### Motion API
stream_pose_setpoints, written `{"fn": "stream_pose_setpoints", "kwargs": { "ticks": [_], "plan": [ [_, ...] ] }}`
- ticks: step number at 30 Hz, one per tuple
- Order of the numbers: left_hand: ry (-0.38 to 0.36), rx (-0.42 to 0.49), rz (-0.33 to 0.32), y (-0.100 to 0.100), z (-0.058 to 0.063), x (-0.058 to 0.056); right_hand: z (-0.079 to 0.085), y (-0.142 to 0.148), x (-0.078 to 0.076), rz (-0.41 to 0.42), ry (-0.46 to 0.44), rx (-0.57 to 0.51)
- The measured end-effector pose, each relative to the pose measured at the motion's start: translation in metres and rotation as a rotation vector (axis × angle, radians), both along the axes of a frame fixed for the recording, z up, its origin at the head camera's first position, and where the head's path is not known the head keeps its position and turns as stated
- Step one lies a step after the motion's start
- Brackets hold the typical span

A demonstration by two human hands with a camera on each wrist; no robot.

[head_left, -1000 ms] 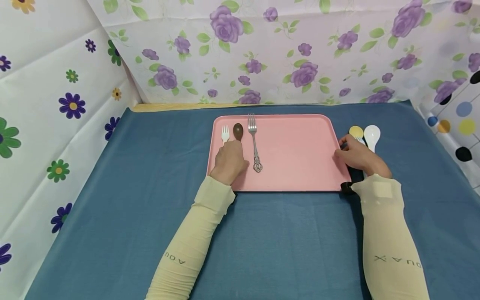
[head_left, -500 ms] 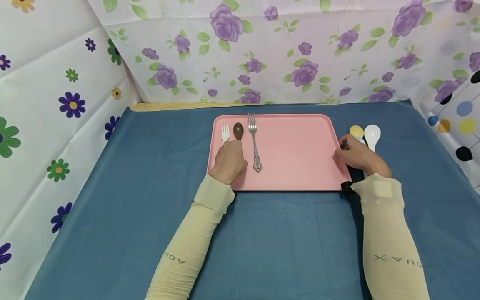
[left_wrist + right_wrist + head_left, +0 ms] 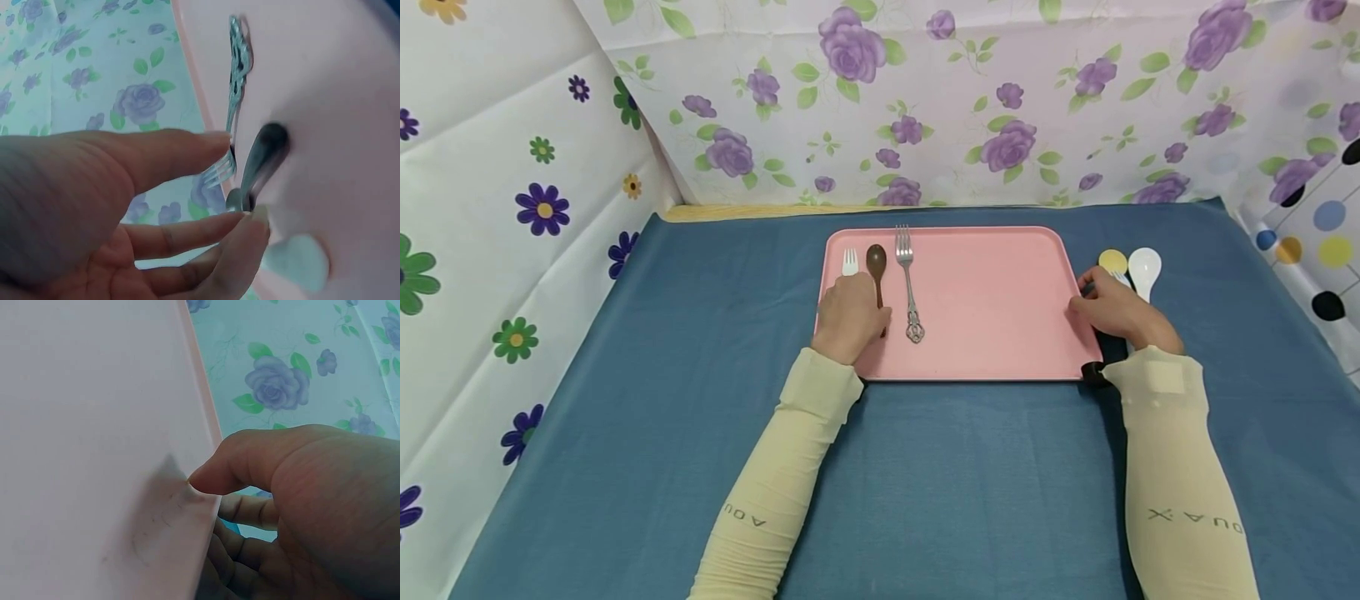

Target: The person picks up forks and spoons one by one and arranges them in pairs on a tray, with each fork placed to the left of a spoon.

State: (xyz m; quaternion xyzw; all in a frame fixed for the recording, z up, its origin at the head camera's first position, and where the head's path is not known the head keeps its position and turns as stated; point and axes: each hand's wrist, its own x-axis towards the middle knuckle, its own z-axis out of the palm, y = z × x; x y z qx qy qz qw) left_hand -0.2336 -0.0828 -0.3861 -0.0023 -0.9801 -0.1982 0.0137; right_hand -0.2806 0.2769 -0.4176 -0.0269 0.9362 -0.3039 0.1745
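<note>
On the pink tray (image 3: 992, 304) a white fork (image 3: 850, 262), a brown spoon (image 3: 876, 262) and an ornate silver fork (image 3: 913, 312) lie side by side. My left hand (image 3: 852, 317) is over the lower part of the white fork, just left of the spoon. Its thumb and fingers are spread apart in the left wrist view, near the spoon's handle (image 3: 267, 149) and the white fork's handle (image 3: 300, 261). Whether a fingertip touches either one, I cannot tell. My right hand (image 3: 1123, 318) pinches the tray's right edge, thumb on top and fingers below.
Right of the tray, partly behind my right hand, lie a yellow round-headed utensil (image 3: 1112, 262), a white spoon (image 3: 1145, 271) and a fork with white tines (image 3: 1121, 278). Blue cloth (image 3: 970, 483) covers the table. A floral sheet (image 3: 925, 100) hangs behind it.
My left hand has shifted slightly up and left, away from the brown spoon, and more of the spoon's handle shows. The right hand and tray stay put.
</note>
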Motion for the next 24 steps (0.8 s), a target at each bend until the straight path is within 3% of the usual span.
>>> {"fn": "stream_pose_setpoints", "kwargs": {
  "ticks": [3,8,15,24],
  "plan": [
    [0.018,-0.068,0.063,-0.0046,0.0021,-0.0027,-0.0002,0.0002,0.0001,0.000,0.000,-0.004],
    [-0.033,-0.141,0.147,-0.0093,0.0045,-0.0071,-0.0010,0.0005,-0.0003,0.000,0.000,-0.008],
    [-0.102,-0.163,0.169,-0.0095,0.0034,-0.0069,-0.0010,0.0013,0.0000,-0.003,-0.003,-0.011],
    [-0.110,-0.198,0.171,-0.0099,0.0020,-0.0063,-0.0013,0.0012,-0.0010,0.000,-0.007,-0.003]
  ]
}}
